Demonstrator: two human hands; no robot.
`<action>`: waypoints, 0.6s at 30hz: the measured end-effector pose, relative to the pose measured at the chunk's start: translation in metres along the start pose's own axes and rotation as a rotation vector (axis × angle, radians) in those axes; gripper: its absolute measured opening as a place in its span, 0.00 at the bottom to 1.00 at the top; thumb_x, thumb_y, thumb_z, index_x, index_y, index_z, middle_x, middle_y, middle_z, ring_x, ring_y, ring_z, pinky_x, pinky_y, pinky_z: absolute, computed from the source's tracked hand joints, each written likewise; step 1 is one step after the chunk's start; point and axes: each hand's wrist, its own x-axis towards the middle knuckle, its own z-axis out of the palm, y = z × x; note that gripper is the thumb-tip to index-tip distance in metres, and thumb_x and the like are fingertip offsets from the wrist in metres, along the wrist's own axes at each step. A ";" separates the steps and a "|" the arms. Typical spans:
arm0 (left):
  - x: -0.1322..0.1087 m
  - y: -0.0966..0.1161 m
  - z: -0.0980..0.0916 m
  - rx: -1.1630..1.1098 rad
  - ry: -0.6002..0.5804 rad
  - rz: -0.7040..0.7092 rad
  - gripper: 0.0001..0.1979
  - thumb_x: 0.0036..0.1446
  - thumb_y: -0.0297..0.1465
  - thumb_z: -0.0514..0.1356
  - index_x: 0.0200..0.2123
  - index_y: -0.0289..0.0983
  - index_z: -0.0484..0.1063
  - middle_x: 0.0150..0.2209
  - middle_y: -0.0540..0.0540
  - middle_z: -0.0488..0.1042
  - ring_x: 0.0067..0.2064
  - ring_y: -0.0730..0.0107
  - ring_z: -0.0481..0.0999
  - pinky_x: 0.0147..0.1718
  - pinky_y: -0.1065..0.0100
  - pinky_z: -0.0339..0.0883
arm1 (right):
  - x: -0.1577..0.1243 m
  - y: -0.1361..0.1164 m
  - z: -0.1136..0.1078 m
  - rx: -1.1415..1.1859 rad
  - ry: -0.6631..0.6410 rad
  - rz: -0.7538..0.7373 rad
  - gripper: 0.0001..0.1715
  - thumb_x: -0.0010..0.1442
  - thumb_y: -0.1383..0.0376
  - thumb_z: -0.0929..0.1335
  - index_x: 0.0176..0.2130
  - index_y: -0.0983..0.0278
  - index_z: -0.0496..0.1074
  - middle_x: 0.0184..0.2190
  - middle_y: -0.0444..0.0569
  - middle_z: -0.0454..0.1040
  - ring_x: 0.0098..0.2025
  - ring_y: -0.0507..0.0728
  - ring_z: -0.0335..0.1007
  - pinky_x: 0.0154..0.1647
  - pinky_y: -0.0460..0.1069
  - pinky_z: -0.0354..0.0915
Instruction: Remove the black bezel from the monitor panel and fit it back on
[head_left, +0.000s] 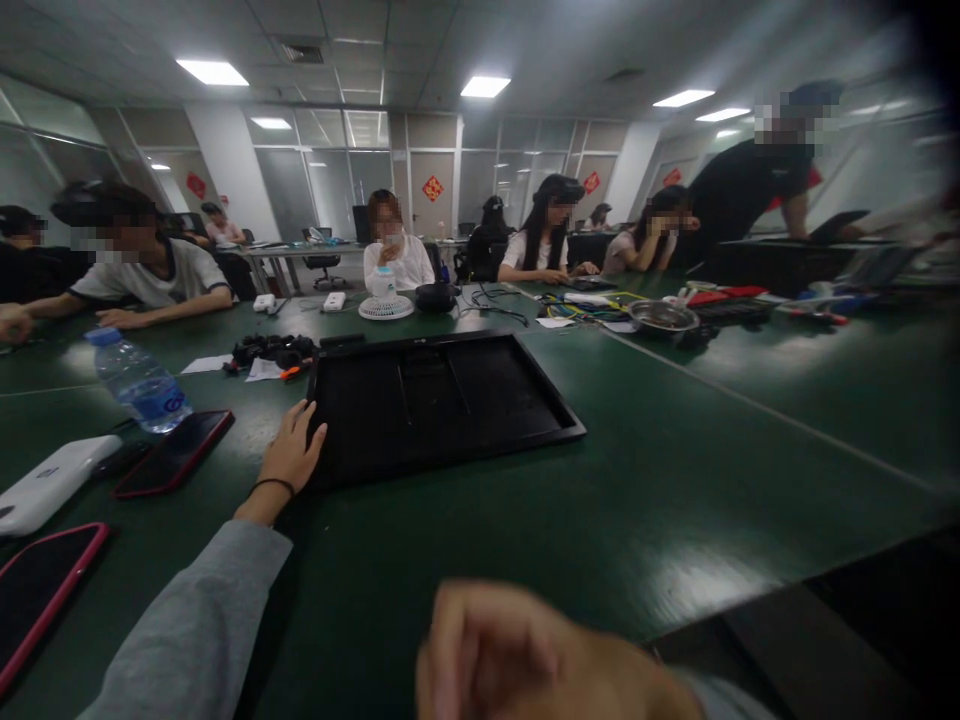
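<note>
My left hand rests on the green table with its fingers stretched against the left edge of a flat black tray-like panel; a thin black band circles the wrist and a grey sleeve covers the forearm. My right hand is very close to the camera at the bottom, blurred, with fingers curled inward; nothing shows in it. The black panel lies flat in front of me, with ribs across its recessed middle.
Left of my hand lie a red-cased phone, a water bottle on its side, a white power bank and another phone. A small white fan, cables and a metal bowl sit farther back. Several people sit around the tables.
</note>
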 end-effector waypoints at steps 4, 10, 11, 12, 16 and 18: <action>0.000 -0.003 0.003 -0.052 0.039 0.019 0.30 0.67 0.44 0.48 0.67 0.38 0.58 0.70 0.37 0.54 0.66 0.48 0.62 0.60 0.46 0.63 | -0.004 -0.031 -0.120 -0.760 0.771 -0.203 0.14 0.64 0.56 0.67 0.48 0.58 0.70 0.47 0.52 0.74 0.50 0.59 0.69 0.54 0.58 0.64; 0.008 -0.019 0.016 -0.233 0.092 -0.107 0.33 0.62 0.41 0.57 0.66 0.30 0.59 0.63 0.30 0.64 0.63 0.53 0.68 0.60 0.53 0.64 | -0.034 -0.026 -0.319 -1.521 1.324 -0.090 0.39 0.58 0.50 0.64 0.61 0.71 0.64 0.55 0.68 0.70 0.57 0.72 0.64 0.60 0.70 0.55; 0.009 -0.021 0.018 -0.247 0.075 -0.148 0.32 0.62 0.40 0.57 0.64 0.29 0.61 0.61 0.30 0.67 0.61 0.53 0.70 0.59 0.54 0.65 | -0.038 -0.019 -0.335 -1.493 1.293 -0.010 0.39 0.59 0.50 0.63 0.61 0.72 0.64 0.53 0.68 0.72 0.54 0.72 0.67 0.59 0.69 0.57; 0.010 -0.022 0.018 -0.252 0.057 -0.174 0.31 0.62 0.40 0.57 0.63 0.29 0.63 0.60 0.30 0.69 0.60 0.53 0.72 0.59 0.54 0.66 | -0.041 -0.012 -0.346 -1.444 1.230 0.046 0.36 0.61 0.51 0.60 0.60 0.71 0.66 0.51 0.67 0.73 0.53 0.71 0.69 0.58 0.68 0.59; 0.008 -0.019 0.015 -0.216 0.018 -0.181 0.28 0.64 0.39 0.54 0.63 0.32 0.64 0.57 0.34 0.74 0.57 0.53 0.75 0.57 0.53 0.67 | -0.046 0.005 -0.358 -1.374 1.042 0.057 0.32 0.66 0.52 0.56 0.59 0.64 0.69 0.54 0.60 0.75 0.56 0.67 0.71 0.58 0.62 0.64; 0.007 -0.015 0.011 -0.195 0.009 -0.183 0.28 0.64 0.40 0.54 0.64 0.32 0.64 0.56 0.35 0.75 0.56 0.53 0.75 0.57 0.53 0.67 | -0.046 0.006 -0.357 -1.379 1.018 0.044 0.33 0.65 0.50 0.58 0.61 0.64 0.67 0.56 0.59 0.73 0.56 0.66 0.71 0.57 0.60 0.65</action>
